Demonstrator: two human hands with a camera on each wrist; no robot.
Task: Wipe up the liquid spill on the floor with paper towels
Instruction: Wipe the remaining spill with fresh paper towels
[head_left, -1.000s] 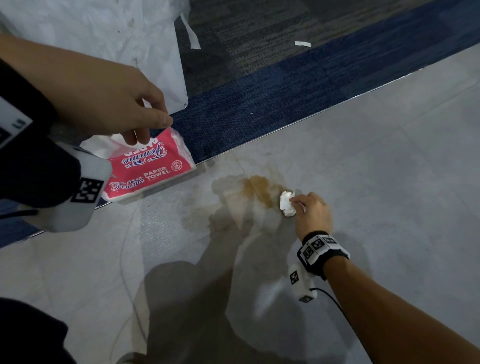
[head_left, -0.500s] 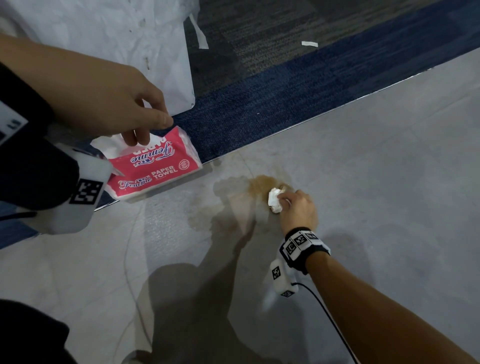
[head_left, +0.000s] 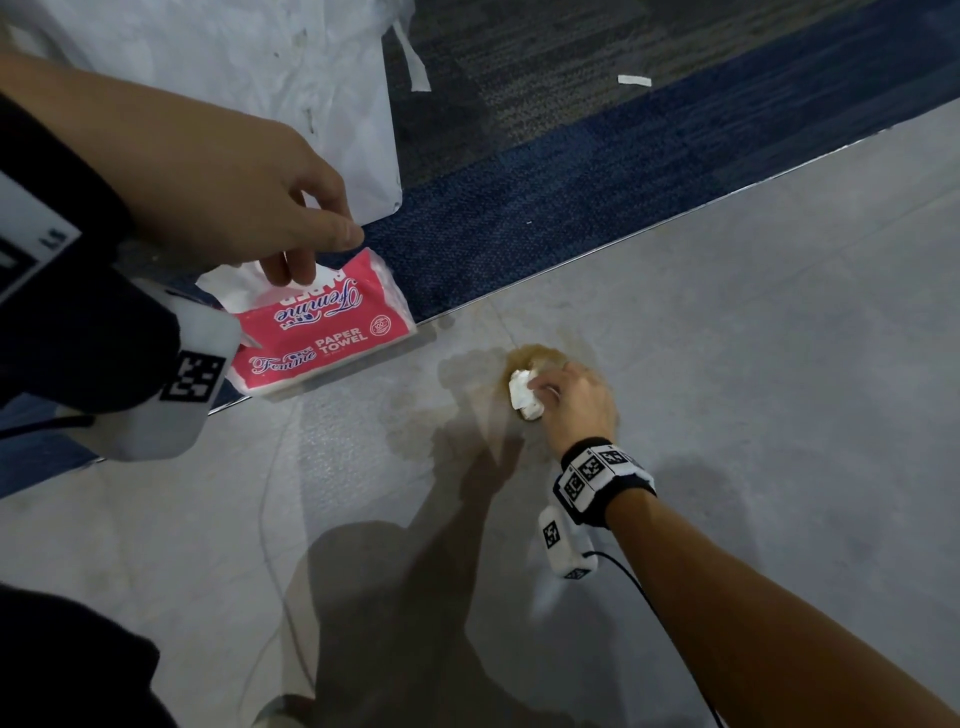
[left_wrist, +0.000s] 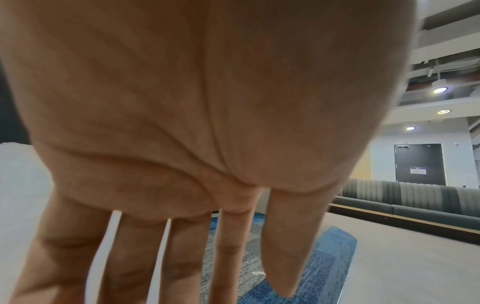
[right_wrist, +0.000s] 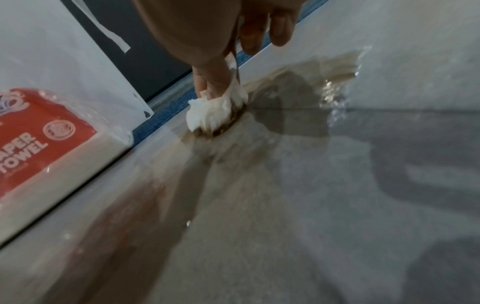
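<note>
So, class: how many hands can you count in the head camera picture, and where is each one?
2. The left hand hovers above the pink paper towel pack. The right hand presses a crumpled paper towel onto the brown spill.

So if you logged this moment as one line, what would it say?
step: wiping | right hand: presses paper towel wad into brown spill | left hand: empty, above paper towel pack | spill: not yet cleared

Right hand (head_left: 574, 402) low, fingers curled; left hand (head_left: 249, 208) raised, fingers relaxed.
</note>
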